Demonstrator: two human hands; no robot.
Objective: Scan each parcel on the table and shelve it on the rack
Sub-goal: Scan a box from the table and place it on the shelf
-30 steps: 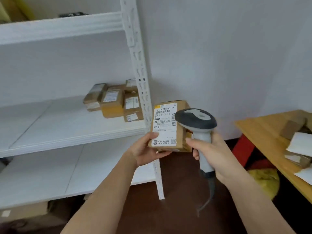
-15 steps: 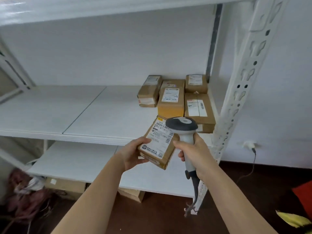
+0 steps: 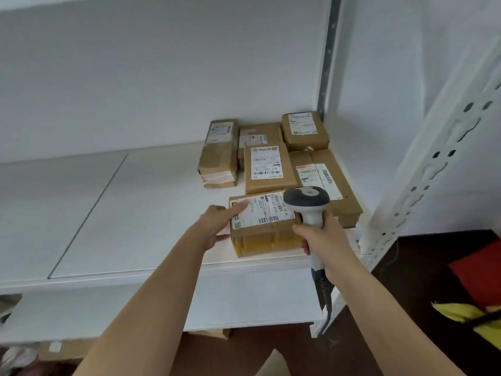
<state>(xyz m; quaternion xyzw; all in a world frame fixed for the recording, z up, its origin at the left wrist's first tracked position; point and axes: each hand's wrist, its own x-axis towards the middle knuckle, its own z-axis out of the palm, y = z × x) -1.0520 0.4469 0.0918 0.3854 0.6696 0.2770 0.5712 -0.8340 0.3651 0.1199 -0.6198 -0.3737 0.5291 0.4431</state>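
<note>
A brown cardboard parcel (image 3: 267, 226) with a white label lies flat near the front edge of the white rack shelf (image 3: 130, 213). My left hand (image 3: 219, 222) rests against its left side, index finger lying on the label, fingers spread. My right hand (image 3: 322, 238) grips the handle of a grey and white barcode scanner (image 3: 307, 202), held just right of the parcel and partly covering its right end. Behind it several other labelled parcels (image 3: 268, 169) sit packed in the shelf's back right corner.
A perforated white rack upright (image 3: 423, 169) stands at the right, a grey rear post (image 3: 326, 58) behind the parcels. A lower shelf (image 3: 135, 308) lies beneath. Red and yellow objects (image 3: 477, 280) sit on the dark floor at the right. The scanner cable hangs down.
The parcel went from being held in the air in front of the rack to lying on the shelf. My left hand has loosened from a grip to a touch. The view moved closer.
</note>
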